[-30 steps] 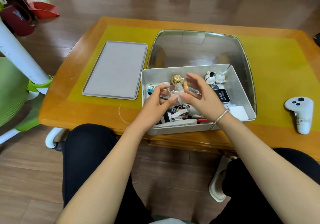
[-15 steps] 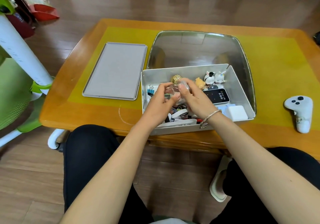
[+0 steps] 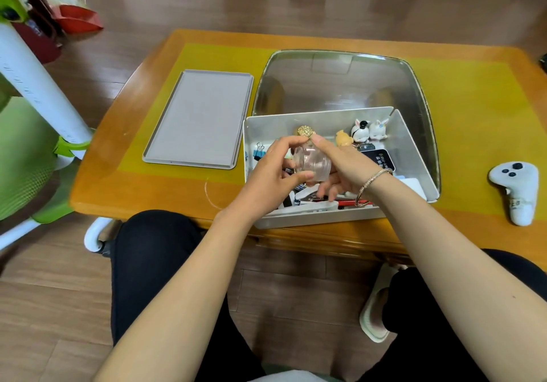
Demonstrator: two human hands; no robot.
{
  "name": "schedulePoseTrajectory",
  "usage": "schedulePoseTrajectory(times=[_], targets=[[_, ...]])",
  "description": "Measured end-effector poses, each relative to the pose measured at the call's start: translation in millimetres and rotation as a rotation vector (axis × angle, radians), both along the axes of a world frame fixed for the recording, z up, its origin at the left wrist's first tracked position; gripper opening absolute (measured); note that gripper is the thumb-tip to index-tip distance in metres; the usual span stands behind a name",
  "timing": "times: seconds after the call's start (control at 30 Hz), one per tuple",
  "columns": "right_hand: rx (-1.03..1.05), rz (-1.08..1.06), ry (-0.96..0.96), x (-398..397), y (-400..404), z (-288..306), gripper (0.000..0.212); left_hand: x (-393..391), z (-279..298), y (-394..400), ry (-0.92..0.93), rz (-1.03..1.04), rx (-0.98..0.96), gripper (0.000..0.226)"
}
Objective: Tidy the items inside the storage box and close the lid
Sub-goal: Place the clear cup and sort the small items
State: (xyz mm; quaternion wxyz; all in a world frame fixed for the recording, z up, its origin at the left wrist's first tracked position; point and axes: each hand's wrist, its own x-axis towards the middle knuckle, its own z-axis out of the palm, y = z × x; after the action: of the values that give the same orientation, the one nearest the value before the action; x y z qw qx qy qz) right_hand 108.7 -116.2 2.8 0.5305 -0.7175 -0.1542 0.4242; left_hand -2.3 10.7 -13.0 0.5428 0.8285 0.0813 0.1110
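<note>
A small clear glass bottle [image 3: 312, 162], rounded and faintly pink, with a knobbly gold cap [image 3: 305, 131], is held above the open storage box [image 3: 414, 142] between both hands. The left hand [image 3: 273, 171] curls around its left side, the thumb pressed under the base and the fingers [image 3: 285, 142] arched over the top. The right hand [image 3: 340, 164] cups the right side, its fingers [image 3: 318, 139] pinching near the neck just under the cap. A thin metal bangle [image 3: 371, 182] circles the right wrist.

The box is a pale grey rectangular plastic tub with smooth upright walls, sitting at the near edge of the glossy wooden desk [image 3: 142, 186], partly on a yellow mat [image 3: 473, 115]. Inside it lie a blue binder clip [image 3: 259, 151], a small orange figurine [image 3: 343, 138], two white rabbit-eared figurines [image 3: 368, 130] at the back wall, a black card-like device [image 3: 380, 159] with white print, a white block [image 3: 416, 186] in the right corner, and a jumble of white and red pieces at the front.

The flat grey lid [image 3: 201, 118], rectangular with a raised rim, lies on the mat to the left of the box. Behind the box rests a shiny metal tray [image 3: 340, 83] with rounded corners. A white moulded controller [image 3: 516, 191] lies well apart on the right.
</note>
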Motion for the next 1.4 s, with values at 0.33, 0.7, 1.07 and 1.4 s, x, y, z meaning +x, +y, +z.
schedulePoseTrajectory(times=[0.33, 0.7, 1.07, 1.4], targets=[[0.142, 0.128, -0.548, -8, -6, -3, 0.033, 3, 4, 2, 0.126, 0.075, -0.104, 0.036], [-0.001, -0.164, -0.611, 23, -39, -13, 0.043, -2, -2, 36, 0.049, 0.406, -0.249, 0.038], [-0.362, -0.176, -0.883, 63, -59, -18, 0.036, -2, -11, 56, 0.008, 0.456, -0.246, 0.072], [-0.346, 0.061, -1.031, 41, -21, -25, 0.016, -7, -10, 67, -0.033, 0.441, -0.229, 0.063]])
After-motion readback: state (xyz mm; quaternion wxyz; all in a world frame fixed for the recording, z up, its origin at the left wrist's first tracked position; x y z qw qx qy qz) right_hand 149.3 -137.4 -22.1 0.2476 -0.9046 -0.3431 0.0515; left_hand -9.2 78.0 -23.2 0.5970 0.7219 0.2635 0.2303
